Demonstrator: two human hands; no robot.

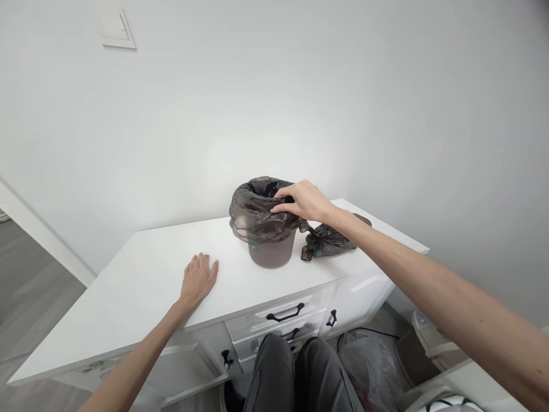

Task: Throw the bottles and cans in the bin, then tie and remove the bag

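A small brown trash bin point(271, 254) stands upright on the white cabinet top. A thin black garbage bag point(253, 214) lines it, its edge folded down loosely around the outside. My right hand point(302, 201) is at the bin's right rim, fingers over the inner side and thumb outside, pinching the bag there. Just right of the bin lies a knotted black bag point(328, 240), partly behind my right forearm. A brown rounded edge point(363, 219) shows beyond it; I cannot make out what it belongs to. My left hand point(198, 278) rests flat on the cabinet top, holding nothing.
The white cabinet point(163, 257) stands against a plain wall with a light switch point(118, 30). Its front has drawers with black handles point(285, 313). My knees point(274, 366) are close below. A clear plastic bag point(371, 360) and other items crowd the floor at right.
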